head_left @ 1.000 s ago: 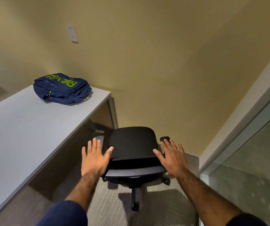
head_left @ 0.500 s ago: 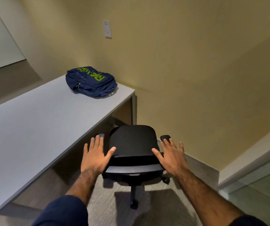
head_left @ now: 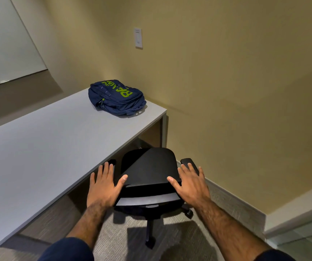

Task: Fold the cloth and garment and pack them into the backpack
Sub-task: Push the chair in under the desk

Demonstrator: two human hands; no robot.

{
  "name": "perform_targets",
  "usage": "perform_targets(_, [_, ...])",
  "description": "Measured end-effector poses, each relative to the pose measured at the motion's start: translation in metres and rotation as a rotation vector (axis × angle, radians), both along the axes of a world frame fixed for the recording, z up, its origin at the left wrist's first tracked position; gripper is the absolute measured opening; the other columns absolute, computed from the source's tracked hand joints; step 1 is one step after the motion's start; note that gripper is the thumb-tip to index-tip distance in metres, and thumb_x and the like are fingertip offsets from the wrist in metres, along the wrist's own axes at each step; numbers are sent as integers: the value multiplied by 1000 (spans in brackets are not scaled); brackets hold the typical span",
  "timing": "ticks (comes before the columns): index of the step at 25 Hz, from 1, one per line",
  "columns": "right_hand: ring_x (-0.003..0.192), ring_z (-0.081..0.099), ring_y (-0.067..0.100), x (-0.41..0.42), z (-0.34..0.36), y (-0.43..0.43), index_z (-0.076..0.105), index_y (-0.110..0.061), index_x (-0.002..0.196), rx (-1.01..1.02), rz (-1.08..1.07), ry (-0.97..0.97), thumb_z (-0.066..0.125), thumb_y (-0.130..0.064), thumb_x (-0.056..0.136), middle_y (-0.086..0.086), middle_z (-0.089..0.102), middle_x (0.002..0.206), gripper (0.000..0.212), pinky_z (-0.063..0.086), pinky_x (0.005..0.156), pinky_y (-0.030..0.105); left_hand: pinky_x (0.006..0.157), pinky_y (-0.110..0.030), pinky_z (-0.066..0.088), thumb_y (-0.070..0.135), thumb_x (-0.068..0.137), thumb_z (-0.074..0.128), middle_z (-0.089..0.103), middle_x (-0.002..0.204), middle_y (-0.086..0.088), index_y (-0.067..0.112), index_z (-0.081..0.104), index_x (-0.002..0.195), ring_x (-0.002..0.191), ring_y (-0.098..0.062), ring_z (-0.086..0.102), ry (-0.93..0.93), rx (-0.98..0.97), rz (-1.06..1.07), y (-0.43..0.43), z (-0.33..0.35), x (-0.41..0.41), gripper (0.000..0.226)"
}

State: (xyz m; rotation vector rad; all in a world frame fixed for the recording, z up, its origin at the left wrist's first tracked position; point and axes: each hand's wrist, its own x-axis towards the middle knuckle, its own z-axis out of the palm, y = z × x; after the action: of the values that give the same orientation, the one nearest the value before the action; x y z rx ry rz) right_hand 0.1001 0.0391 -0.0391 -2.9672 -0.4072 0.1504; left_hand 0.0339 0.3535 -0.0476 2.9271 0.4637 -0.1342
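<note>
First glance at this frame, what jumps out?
Two bare hands, left hand and right hand, spread open on either side of a black office chair's backrest at bottom centre. Beyond them, a navy backpack with lime-green lettering lies flat at the far corner of a long pale grey desk. No cloth or garment shows.

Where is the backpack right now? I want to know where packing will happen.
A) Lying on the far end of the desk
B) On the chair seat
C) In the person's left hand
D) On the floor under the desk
A: the blue backpack lies flat on the far end of the grey desk, while both open hands rest at the sides of the black chair.
</note>
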Motion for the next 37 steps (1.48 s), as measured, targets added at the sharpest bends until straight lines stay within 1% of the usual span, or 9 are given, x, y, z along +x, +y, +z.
perform_targets(7, [156, 11, 16, 60, 0, 12, 33, -24, 158, -40, 96, 4, -16, -85, 78, -4, 24, 167, 112, 1, 126, 51, 126, -46, -7, 80, 92, -1, -10, 170, 1, 19, -1, 163, 155, -15, -14, -58, -45, 114, 1, 2, 22, 94])
perform_targets(9, [156, 10, 16, 78, 4, 21, 32, -24, 158, -51, 113, 33, -13, -84, 79, -4, 23, 167, 109, 0, 126, 51, 126, -46, -7, 79, 93, 0, -9, 170, 0, 17, -1, 163, 155, -16, -13, -72, -45, 145, 3, 1, 29, 94])
perform_targets(14, [156, 8, 15, 107, 7, 55, 32, -24, 158, -30, 127, 58, 2, -81, 91, -5, 23, 167, 93, 0, 126, 51, 125, -47, -8, 79, 92, -3, -6, 171, -4, 14, 2, 163, 157, -20, -9, -88, -22, 193, 16, 3, 54, 96])
perform_targets(18, [156, 9, 14, 127, 8, 67, 33, -25, 158, -36, 186, 49, 5, -81, 92, -6, 25, 166, 91, 2, 126, 48, 124, -46, -9, 81, 86, -13, -9, 170, -5, 13, -3, 163, 157, -21, -9, -59, -17, 228, 25, 8, 70, 103])
perform_targets(22, [156, 7, 14, 164, 8, 72, 31, -23, 159, -31, 229, 39, 6, -80, 93, -6, 22, 167, 91, 2, 127, 48, 126, -47, -6, 80, 89, -8, -7, 171, -6, 12, -2, 163, 157, -22, -8, -50, -39, 283, 22, 9, 88, 101])
perform_targets(26, [156, 6, 16, 205, 8, 71, 28, -21, 160, -41, 303, 33, -3, -82, 88, -4, 19, 168, 99, 1, 127, 47, 127, -48, -5, 79, 88, -9, -8, 171, -5, 12, -2, 163, 157, -22, -8, -47, -31, 351, 9, 9, 109, 101])
perform_targets(30, [157, 2, 17, 248, 8, 75, 21, -20, 161, -15, 394, 34, -4, -81, 86, -3, 13, 169, 100, 0, 126, 47, 126, -47, -7, 80, 85, -12, -11, 170, -4, 12, -4, 162, 157, -20, -11, -55, -19, 434, -1, 10, 134, 104])
perform_targets(34, [156, -7, 16, 294, 8, 72, 12, -20, 163, 3, 494, 43, 1, -79, 92, -4, 4, 170, 93, -3, 126, 48, 127, -48, -7, 84, 79, -19, -14, 170, -2, 12, -6, 162, 157, -18, -12, -93, -39, 535, -16, 5, 159, 111])
perform_targets(37, [156, -9, 17, 329, 5, 71, 7, -20, 163, -4, 568, 40, 2, -78, 93, -4, 2, 170, 90, -5, 126, 49, 126, -48, -9, 85, 80, -17, -16, 169, 0, 14, -9, 162, 156, -17, -14, -74, -44, 566, -28, 6, 178, 109])
